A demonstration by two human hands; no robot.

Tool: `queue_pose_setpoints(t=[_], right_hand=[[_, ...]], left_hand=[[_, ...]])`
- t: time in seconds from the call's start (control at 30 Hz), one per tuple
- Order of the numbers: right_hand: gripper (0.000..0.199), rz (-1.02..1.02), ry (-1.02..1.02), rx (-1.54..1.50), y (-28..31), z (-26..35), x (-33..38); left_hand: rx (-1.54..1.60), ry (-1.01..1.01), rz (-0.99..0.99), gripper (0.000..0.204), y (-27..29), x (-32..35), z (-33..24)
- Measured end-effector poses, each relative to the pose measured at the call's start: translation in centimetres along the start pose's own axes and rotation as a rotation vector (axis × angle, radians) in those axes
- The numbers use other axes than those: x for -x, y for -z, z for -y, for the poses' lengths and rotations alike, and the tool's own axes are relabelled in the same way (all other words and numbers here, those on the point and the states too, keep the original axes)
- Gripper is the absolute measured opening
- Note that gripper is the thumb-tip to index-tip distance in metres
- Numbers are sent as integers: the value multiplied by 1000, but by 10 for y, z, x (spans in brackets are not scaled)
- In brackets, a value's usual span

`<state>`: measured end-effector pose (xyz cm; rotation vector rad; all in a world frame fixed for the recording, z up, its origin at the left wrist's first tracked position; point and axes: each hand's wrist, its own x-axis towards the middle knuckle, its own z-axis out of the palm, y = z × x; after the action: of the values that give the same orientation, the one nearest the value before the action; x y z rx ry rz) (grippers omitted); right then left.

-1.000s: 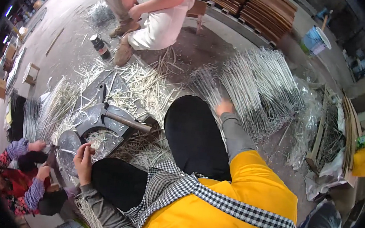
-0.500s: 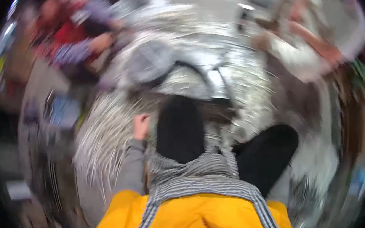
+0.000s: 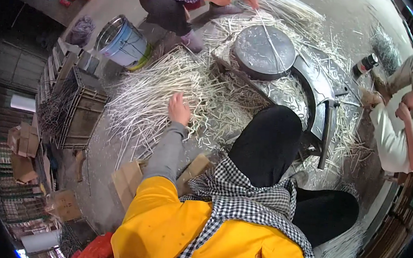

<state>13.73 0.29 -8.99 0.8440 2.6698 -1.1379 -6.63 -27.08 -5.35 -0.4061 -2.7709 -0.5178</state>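
Pale cane strips [image 3: 160,100] mostly loose on floor, my left hand [image 3: 178,109] open on heap, none gathered yet; right hand out of view.

Yellow apron or vest [image 3: 197,236] over the torso. Black-and-white checked scarf [image 3: 244,201] draped across chest and shoulders. Grey long sleeve [image 3: 165,150] on the left arm, bare left hand [image 3: 178,109]. Black trousers [image 3: 269,144] on both legs.
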Motion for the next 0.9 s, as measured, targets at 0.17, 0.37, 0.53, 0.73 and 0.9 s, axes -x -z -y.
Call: queue_pose_setpoints(t=[0.17,0.37,0.53,0.73,0.9], right_hand=[[54,-5,-35,-25,-2,-25,17],[53,-21,-68,-65,3,-49,38],[51,-54,-88,-99,16,-68,50],[50,-94,-121,-155,23,-84,63],[48,-109,-146,-177,34,-105,74]], left_hand=[[-23,101,512,40,-20,-26,27],[-41,-236,174,24,-26,15,23],[-194,-175,415,28,-22,-9,11],[-131,-194,395,33,-23,-21,17],[19,-113,536,36,-22,-38,32]])
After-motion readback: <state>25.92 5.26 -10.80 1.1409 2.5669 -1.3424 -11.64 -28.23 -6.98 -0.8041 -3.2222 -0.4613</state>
